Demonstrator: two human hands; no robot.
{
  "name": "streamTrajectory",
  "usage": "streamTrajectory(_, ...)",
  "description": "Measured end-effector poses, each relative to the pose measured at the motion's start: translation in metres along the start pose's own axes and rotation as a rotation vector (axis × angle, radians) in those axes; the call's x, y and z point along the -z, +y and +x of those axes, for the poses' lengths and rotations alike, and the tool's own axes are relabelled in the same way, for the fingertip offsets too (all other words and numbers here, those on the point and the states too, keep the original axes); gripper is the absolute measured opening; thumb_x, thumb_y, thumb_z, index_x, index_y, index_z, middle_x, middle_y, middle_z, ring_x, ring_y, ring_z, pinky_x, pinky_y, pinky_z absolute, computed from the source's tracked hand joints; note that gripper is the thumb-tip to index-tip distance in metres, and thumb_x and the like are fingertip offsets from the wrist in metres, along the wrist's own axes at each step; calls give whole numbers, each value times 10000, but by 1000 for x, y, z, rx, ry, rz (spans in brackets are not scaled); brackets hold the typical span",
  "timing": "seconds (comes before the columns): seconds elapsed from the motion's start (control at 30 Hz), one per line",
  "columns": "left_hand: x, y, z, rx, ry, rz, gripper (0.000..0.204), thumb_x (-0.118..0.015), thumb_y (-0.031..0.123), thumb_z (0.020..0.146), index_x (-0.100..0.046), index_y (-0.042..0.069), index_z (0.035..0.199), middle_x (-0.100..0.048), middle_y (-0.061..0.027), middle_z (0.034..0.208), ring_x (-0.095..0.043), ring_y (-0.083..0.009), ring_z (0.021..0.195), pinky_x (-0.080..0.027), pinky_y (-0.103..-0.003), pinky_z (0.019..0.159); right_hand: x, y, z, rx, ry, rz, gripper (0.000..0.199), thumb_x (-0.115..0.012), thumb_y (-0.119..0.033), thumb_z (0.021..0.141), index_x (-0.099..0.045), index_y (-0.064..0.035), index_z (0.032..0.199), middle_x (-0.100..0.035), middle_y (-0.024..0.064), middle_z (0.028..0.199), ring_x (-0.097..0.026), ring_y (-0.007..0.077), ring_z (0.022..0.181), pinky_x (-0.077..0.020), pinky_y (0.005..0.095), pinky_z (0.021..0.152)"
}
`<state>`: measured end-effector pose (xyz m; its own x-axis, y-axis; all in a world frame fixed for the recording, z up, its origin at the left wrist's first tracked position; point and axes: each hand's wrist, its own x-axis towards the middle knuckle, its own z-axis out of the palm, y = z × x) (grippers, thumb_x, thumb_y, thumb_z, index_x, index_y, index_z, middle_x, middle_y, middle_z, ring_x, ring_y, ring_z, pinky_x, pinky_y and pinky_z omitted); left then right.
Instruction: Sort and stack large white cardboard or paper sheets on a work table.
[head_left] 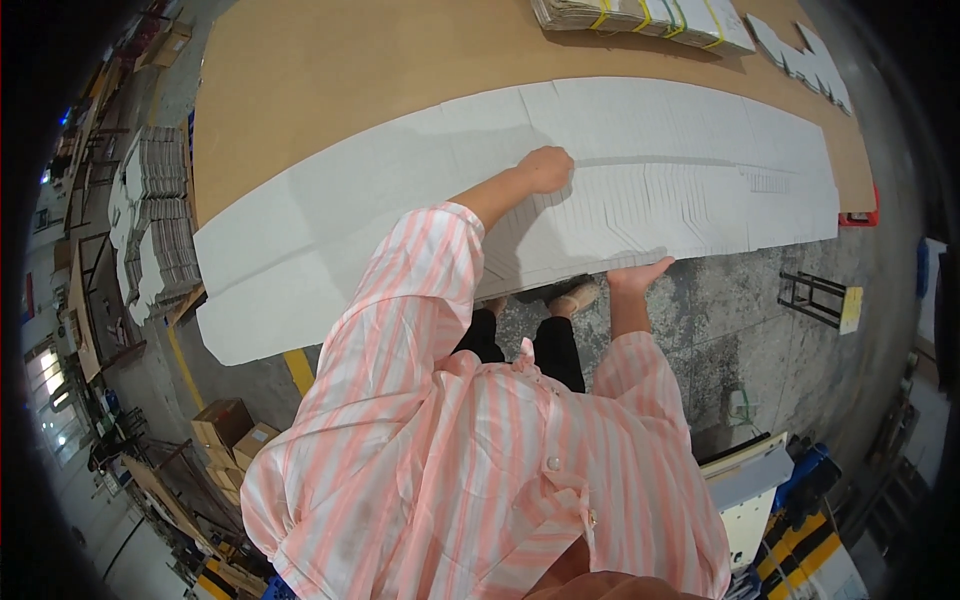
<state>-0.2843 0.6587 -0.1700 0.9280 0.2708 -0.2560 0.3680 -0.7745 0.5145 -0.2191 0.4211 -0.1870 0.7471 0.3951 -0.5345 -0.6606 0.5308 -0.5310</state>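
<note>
Sheet [400, 185] best pressed evenly, approx. 1 o'clock, by fisted L hand [547, 170] & propped level, approx. 3 o'clock, by R hand [637, 277], grip wide.

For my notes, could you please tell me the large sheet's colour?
The sheet is white on top, best seen in the head view.

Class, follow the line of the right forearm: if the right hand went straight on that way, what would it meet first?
Most likely the near edge of the white cardboard sheet, right beside the right hand; whether the hand touches it or reaches beneath is unclear.
</note>
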Motion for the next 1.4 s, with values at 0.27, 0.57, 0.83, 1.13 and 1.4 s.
streamTrajectory(0.27,2,5,-4,23,-24,9,341,-424,66,720,-626,79,995,-568,-168,983,-531,-329,949,-435,-402,813,-17,-2,-10,-28,103,-29,784,-199,-676,816,-192,-131,1379,-213,74,1420,-221,295,1288,-174,452,1042)
streamTrajectory(0.57,15,-44,-50,88,-104,-62,352,-406,58,738,-607,63,1028,-566,-165,1018,-530,-318,966,-423,-384,832,2,25,-19,6,8,10,787,-239,-678,810,-213,-131,1375,-214,69,1422,-221,286,1288,-177,452,1042)
streamTrajectory(0.83,23,-52,-78,99,201,-400,344,-432,88,713,-607,57,1009,-591,-195,924,-556,-324,892,-433,-401,796,-3,25,-31,-83,10,18,833,-300,-691,787,-220,-98,1367,-218,74,1413,-214,270,1285,-155,407,1053)
streamTrajectory(1.13,25,-94,-138,108,-67,138,335,-406,90,713,-625,52,964,-560,-188,986,-517,-320,952,-420,-390,823,-24,108,-83,-213,174,62,799,-323,-680,789,-213,-144,1372,-222,50,1414,-221,274,1278,-160,433,1046)
streamTrajectory(1.4,42,-110,-153,166,-20,-67,321,-423,81,723,-631,71,967,-576,-183,998,-532,-352,947,-436,-417,798,-13,114,-109,-207,285,29,793,-303,-688,792,-260,-128,1352,-293,45,1378,-293,263,1239,-206,443,1026)
